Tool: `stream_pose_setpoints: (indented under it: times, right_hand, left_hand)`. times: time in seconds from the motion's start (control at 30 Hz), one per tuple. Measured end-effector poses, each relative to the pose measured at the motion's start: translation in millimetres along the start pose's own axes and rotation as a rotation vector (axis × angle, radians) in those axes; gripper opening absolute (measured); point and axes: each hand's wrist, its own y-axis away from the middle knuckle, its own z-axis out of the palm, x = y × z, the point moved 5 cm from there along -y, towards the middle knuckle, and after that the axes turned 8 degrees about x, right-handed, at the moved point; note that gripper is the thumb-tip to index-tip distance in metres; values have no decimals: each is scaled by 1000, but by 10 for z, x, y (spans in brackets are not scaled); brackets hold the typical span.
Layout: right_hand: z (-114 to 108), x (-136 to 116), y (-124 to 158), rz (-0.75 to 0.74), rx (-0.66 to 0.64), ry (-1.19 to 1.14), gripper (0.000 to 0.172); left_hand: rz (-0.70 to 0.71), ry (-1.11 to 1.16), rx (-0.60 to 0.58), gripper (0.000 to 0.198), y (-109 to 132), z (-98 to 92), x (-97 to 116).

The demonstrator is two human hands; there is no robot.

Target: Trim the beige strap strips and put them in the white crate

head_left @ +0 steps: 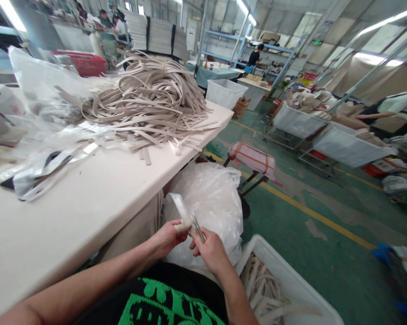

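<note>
My left hand point(171, 235) is closed around a pale, shiny strip point(179, 205) that sticks up toward the table. Something beige, like tape or a finger cover, wraps one of its fingers. Close beside it, my right hand point(208, 249) grips a slim grey, metallic-looking piece point(198, 229), perhaps small snips; its exact kind is unclear. The two hands nearly meet over a large clear plastic bag point(213, 194). On the table lies a big heap of beige strips point(156, 99), with a few short cut pieces point(144, 155) at its near side.
The white table point(98, 194) runs along my left. A white bin point(301, 289) holding beige strips stands at my right. Beyond are a pink-covered stool point(252, 158), wheeled white bins point(298, 119) and a person point(393, 106) at the far right. Plastic wrapping point(51, 104) covers the table's left.
</note>
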Motion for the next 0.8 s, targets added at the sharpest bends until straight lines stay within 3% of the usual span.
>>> stream_pose_setpoints:
  times: [0.1,0.17,0.33,0.5,0.7,0.8]
  right_hand:
    - [-69,9,100,51,-109,-81,45]
    - [-136,45,149,88,-88,-26,44]
    - [-154,-12,79,43,23,43,44]
    - [-232,-31,145,56,-9,38,39]
    - [-251,-130,115,9,94,118,36]
    - [-271,-91,126,28,52,59,39]
  left_hand:
    - [57,-5,95,42,-26,-69,99]
    - [45,-6,112,45,-13,-57,100]
    - [27,-56,17,42,48,117,34]
    - [36,35,133,45,5,33,184]
    - [2,-17,-9,42,69,234,98]
    - [37,13,30,43,38,222,175]
